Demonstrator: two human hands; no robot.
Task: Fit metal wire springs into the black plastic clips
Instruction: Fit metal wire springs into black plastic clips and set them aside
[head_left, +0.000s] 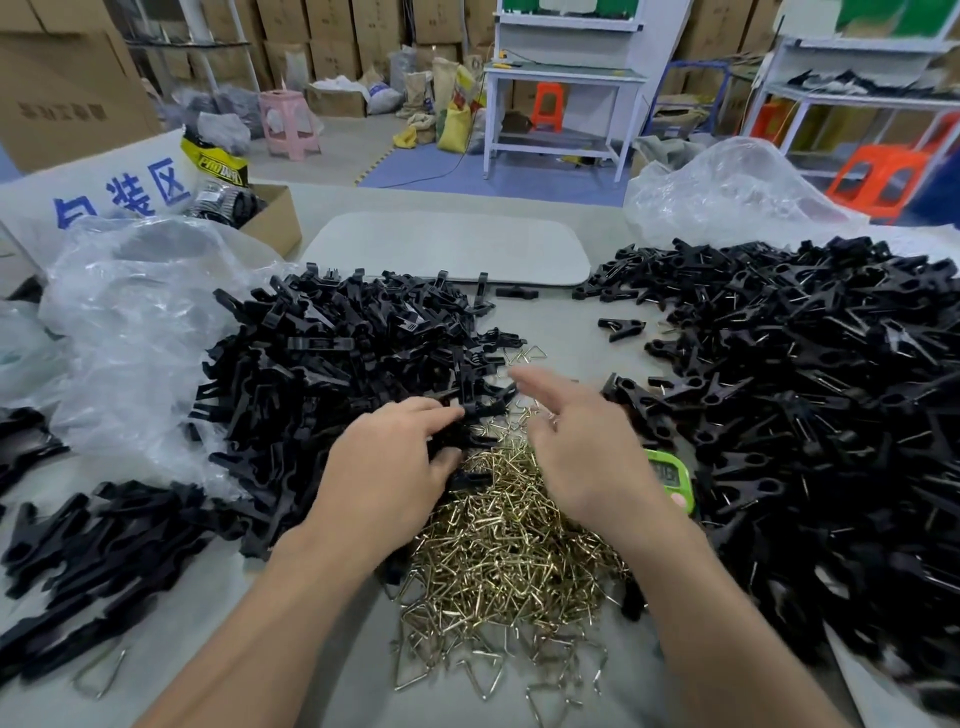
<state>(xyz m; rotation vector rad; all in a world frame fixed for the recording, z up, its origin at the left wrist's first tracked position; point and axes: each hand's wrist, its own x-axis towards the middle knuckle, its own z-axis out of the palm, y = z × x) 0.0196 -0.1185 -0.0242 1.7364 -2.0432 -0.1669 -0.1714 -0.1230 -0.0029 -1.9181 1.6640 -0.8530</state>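
Grey table (550, 332) carried matte black clips in two piles: left heap (311, 374) bare-looking, right heap (805, 364) w/ wire showing. Between them lay thin, brassy, triangular springs (498, 545), tangled. Left hand (384, 467) had fingers curled round one clip (470, 410) at the heap's edge. Right hand (576, 447) hung over the springs, fingers spread, holding nothing. I judged it best to pinch a single spring by its apex and keep the clip steady.

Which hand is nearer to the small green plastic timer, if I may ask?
Right. The right hand hovers just left of the green plastic timer; the left hand is farther left, gripping a black plastic clip.
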